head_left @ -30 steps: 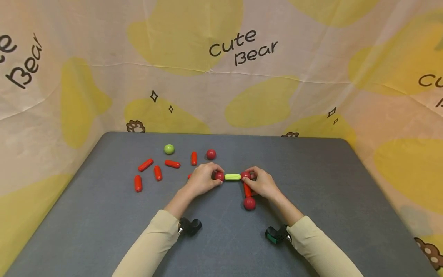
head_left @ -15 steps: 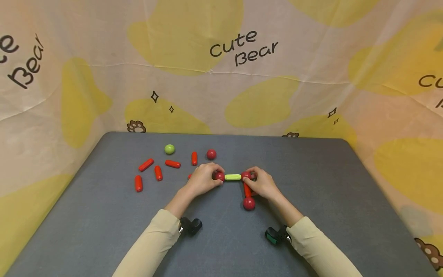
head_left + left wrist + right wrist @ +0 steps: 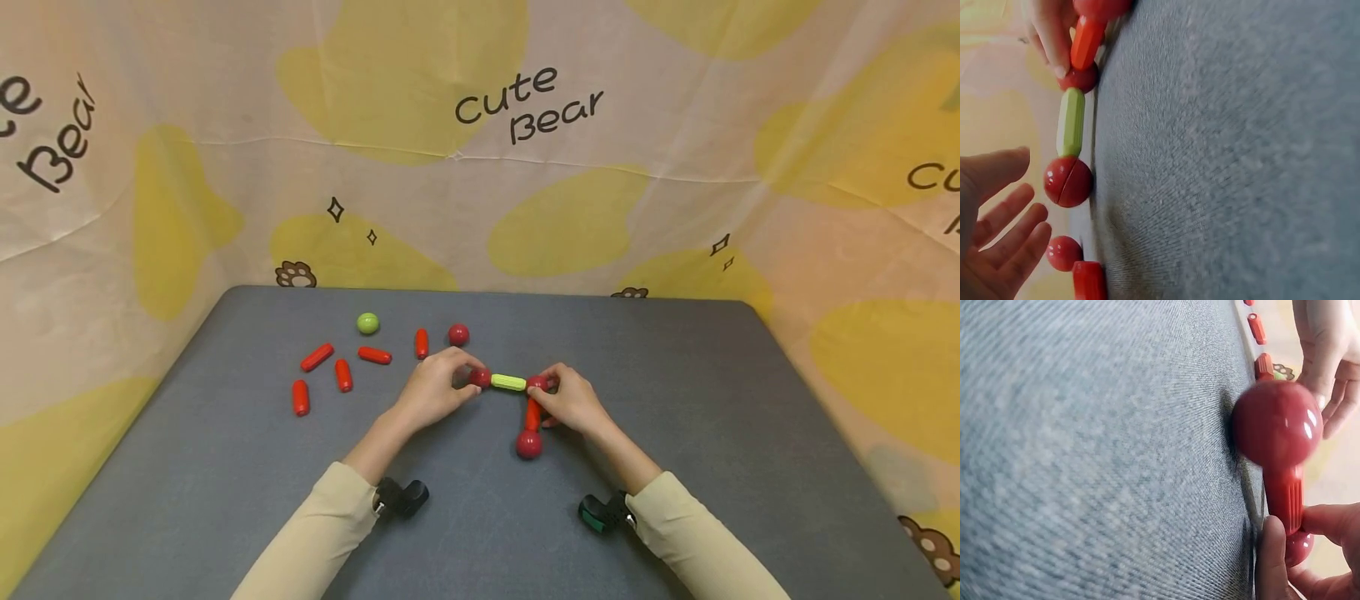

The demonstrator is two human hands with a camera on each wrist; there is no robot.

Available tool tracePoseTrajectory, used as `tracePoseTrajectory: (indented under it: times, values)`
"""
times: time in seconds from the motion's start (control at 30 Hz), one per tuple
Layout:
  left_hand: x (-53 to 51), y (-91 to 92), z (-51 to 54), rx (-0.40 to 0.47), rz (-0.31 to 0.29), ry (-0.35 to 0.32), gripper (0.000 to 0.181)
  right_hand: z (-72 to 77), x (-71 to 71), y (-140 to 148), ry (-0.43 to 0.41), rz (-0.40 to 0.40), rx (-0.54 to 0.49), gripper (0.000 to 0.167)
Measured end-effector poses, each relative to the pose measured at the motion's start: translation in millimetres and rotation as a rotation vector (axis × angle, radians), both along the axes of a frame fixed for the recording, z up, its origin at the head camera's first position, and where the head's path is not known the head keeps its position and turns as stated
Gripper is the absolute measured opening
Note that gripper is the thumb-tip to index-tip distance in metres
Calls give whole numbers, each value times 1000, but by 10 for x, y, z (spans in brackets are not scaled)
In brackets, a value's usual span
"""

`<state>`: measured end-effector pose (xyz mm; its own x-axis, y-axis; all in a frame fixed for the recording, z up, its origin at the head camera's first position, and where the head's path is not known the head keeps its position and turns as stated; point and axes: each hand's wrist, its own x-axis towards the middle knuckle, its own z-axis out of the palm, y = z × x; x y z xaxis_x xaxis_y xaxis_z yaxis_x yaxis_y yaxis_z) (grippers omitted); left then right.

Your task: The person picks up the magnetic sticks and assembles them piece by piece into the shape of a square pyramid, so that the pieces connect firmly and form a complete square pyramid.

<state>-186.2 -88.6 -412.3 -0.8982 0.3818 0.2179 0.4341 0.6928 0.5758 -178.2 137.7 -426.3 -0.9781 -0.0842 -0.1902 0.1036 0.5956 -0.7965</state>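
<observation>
Three glossy red balls, one ribbed yellow-green rod [image 3: 1070,123] and one ribbed red rod [image 3: 532,414] make up the L-shaped piece [image 3: 528,444] you've got near mid-table, on or just above the dark grey tabletop [image 3: 675,400] (can't tell which). The green rod's long axis runs left to right, right end angled slightly toward you. From the corner ball [image 3: 537,382], the red rod points back at you, leaning a bit left, with a ball on its near end. Your right hand [image 3: 573,400] has thumb and fingers pinched on that corner ball, right by the red rod. Your left hand [image 3: 435,389] is just beside the left end ball [image 3: 1068,182], fingers spread and off it, going by the left wrist view. Loose red rods [image 3: 343,376], a red ball [image 3: 458,335] and a shiny green ball [image 3: 367,323] lie farther left and back.
</observation>
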Motion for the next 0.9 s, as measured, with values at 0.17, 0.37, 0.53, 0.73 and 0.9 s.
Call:
tracePoseTrajectory:
  times: [0.17, 0.37, 0.53, 0.73, 0.9]
  values:
    - [121, 8, 39, -4, -76, -62, 25, 3, 2, -4, 4, 0, 23, 34]
    - [266, 55, 27, -35, -157, -130, 31, 6, 18, -5, 40, 27, 49, 34]
    - [361, 112, 16, -79, -189, -142, 38, 18, 48, -20, 46, 31, 68, 32]
    - [418, 151, -12, -104, -178, -172, 47, 19, 87, -54, 40, 37, 68, 32]
    - [429, 159, -47, -109, -182, -153, 44, 21, 113, -69, 37, 45, 83, 31]
